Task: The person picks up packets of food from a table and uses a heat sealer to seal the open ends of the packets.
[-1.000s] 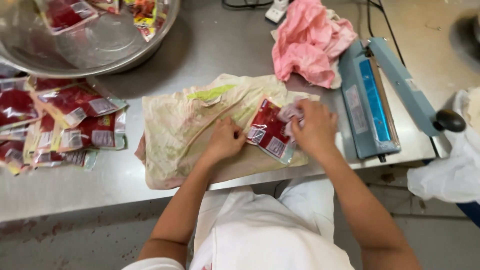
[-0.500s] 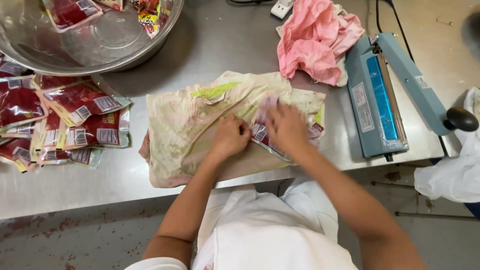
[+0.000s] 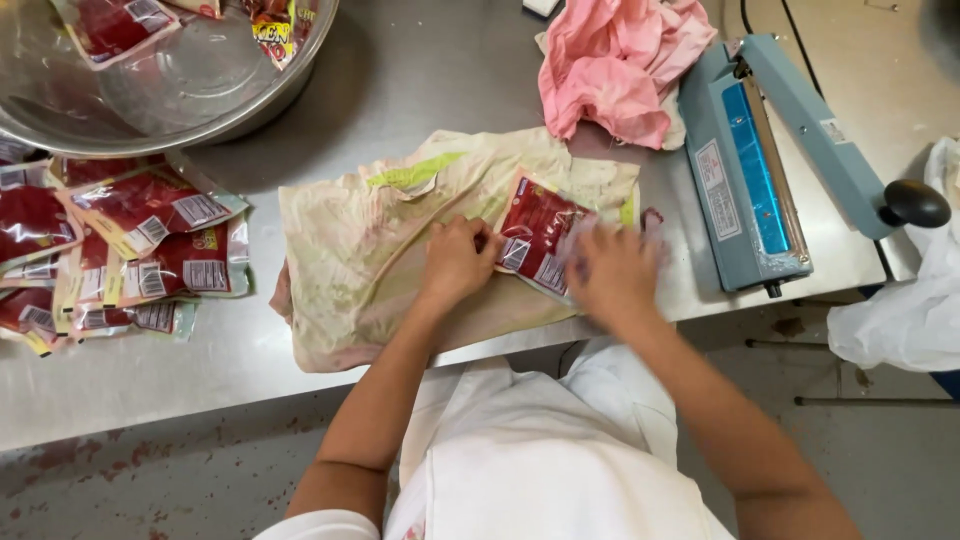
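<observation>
- A steel table (image 3: 420,70) fills the view from above, seen past my white apron (image 3: 540,460).
- A big metal bowl (image 3: 200,90) sits at the far left corner with a few red pouches inside.
- A stained cream cloth (image 3: 370,260) lies spread at the near edge in front of me.
- A blue heat sealer (image 3: 745,170) stands to my right, arm raised.
- A crumpled pink rag (image 3: 615,65) lies beside it.
- A pile of red sealed pouches (image 3: 120,250) sits at my left.
- One red pouch (image 3: 535,235) rests on the cloth between my hands.
- My left hand (image 3: 455,262), fingers curled, pins its left edge.
- My right hand (image 3: 612,272) lies flat and blurred over its right side; I cannot tell whether it grips.
</observation>
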